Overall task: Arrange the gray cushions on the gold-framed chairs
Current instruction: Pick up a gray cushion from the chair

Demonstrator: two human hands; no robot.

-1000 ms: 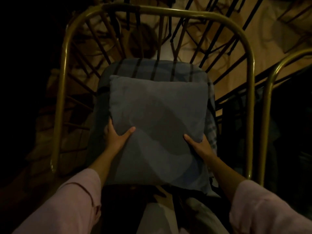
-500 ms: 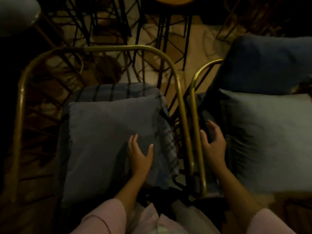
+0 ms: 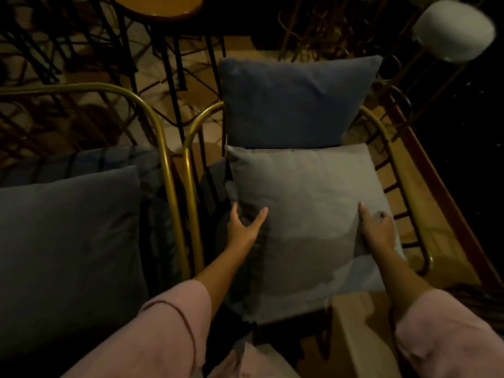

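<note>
A light gray cushion [image 3: 305,203] lies flat on the seat of the right gold-framed chair [image 3: 191,143]. My left hand [image 3: 244,227] grips its left edge, thumb on top. My right hand [image 3: 377,230] grips its right edge. A darker gray cushion [image 3: 291,102] stands upright against that chair's back, just behind the flat one. On the left gold-framed chair [image 3: 152,115] lies another dark gray cushion [image 3: 68,241], untouched, over a plaid seat pad [image 3: 114,159].
A round wooden stool [image 3: 158,6] on black legs stands behind the two chairs. A white round object [image 3: 452,31] sits at the top right. A wooden rail [image 3: 447,203] runs along the right chair's far side. The two chair frames nearly touch.
My view has swung right from the left chair to the right one. Both hands left the dark cushion and now hold the light gray cushion by its side edges.
</note>
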